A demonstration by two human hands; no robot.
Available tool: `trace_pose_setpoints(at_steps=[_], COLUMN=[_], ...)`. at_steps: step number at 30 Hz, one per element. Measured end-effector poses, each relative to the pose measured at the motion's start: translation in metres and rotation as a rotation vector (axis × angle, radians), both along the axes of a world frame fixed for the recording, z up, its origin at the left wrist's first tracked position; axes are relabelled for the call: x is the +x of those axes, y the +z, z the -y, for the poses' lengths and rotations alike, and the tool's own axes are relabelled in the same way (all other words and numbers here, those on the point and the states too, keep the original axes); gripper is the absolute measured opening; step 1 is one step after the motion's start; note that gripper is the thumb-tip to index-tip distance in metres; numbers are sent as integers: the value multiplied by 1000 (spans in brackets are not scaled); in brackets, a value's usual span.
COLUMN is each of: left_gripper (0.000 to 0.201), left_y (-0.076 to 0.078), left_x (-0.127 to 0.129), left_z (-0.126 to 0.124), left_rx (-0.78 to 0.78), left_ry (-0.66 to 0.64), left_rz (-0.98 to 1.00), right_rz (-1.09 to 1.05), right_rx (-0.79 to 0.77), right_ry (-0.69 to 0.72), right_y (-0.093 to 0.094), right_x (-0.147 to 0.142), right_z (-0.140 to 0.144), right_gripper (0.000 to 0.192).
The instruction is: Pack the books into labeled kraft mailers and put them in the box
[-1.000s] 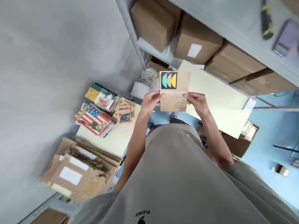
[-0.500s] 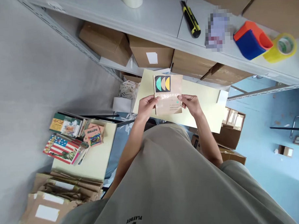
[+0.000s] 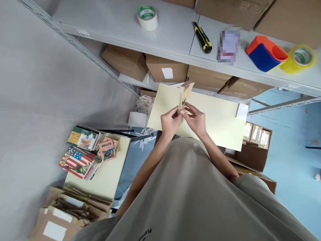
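Both of my hands hold a thin tan booklet in front of my chest, above a pale yellow tabletop. The booklet is turned nearly edge-on to me, so only a sliver of its cover with coloured half-circles shows. My left hand grips its lower edge from the left. My right hand pinches it from the right, the fingers of both hands touching.
A grey shelf ahead carries a white tape roll, a yellow-black utility knife, a red-blue tape dispenser and yellow tape. Cardboard boxes sit below. A stack of books lies on a left table, flattened cartons beneath.
The booklet has turned from cover-facing-me to nearly edge-on, and my two hands have come together at its lower edge. My view has tilted up a little toward the shelf.
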State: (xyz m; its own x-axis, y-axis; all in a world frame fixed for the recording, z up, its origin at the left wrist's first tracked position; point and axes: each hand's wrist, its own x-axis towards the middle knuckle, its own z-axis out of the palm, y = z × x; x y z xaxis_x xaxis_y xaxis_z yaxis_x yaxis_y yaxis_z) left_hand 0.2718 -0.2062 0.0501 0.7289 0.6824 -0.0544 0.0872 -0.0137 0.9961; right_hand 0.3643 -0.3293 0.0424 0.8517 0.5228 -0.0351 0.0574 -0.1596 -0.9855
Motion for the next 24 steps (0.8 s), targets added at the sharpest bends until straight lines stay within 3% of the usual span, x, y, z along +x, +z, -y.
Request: trace_pose_setpoints(at_steps=[4, 7, 9, 12, 14, 21, 24], left_gripper=[52, 64, 75, 82, 78, 77, 77], left_y=[10, 15, 15, 14, 13, 13, 13], left_x=[-6, -9, -10, -11, -12, -11, -6], left_z=[3, -25, -47, -66, -69, -60, -59], left_rx=[141, 163, 29, -309, -449, -530, -483], left_ry=[-127, -27, -8, -156, -198, -95, -19], left_rz=[46, 52, 42, 20, 10, 24, 31], right_rz=[28, -45, -123, -223, -262, -299, -204], right_rx=[2, 104, 168, 200, 194, 158, 124], right_ry=[-105, -38, 49, 117, 144, 165, 86], right_y=[7, 10, 13, 18, 20, 16, 11], right_x=[10, 27, 35, 38, 39, 50, 55], right_z=[-7, -2, 4, 9, 11, 6, 3], right_gripper=[75, 76, 74, 72, 73, 78, 83])
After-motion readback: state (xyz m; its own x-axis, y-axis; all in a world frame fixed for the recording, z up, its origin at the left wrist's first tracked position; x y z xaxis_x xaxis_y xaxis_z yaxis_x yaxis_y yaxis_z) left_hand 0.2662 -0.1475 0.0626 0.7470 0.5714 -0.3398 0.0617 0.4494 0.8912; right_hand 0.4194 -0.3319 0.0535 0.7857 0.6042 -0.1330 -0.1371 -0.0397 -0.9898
